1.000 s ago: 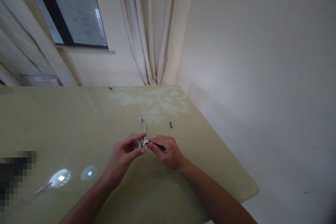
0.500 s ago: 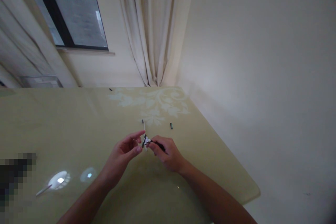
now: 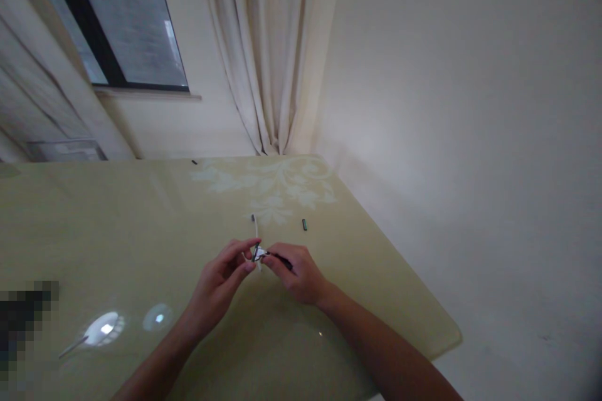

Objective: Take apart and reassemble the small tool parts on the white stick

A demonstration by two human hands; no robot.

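My right hand [image 3: 298,272] is closed around the dark handle of a razor [image 3: 260,254], just above the table. The razor's silvery-white neck points left and meets a narrow dark blade cartridge [image 3: 254,253]. Thumb and forefinger of my left hand [image 3: 223,279] pinch this cartridge at its two ends. Behind the hands lies a thin white stick with a dark end [image 3: 256,225]; its lower part is partly hidden by the razor. To the right on the tabletop is a small black piece with a green strip [image 3: 305,225], similar in shape to the cartridge.
The glossy yellowish table [image 3: 376,288] has a rounded right corner and reflects ceiling lights. A small dark piece [image 3: 194,162] lies near its far edge. At the lower left are a slim pale stick [image 3: 73,347] and a blurred-out dark object [image 3: 23,319]. Curtains [image 3: 263,56] hang behind.
My left thumb and forefinger have closed in on the cartridge's ends. The razor and both hands have shifted very slightly; the whole view has drifted a little.
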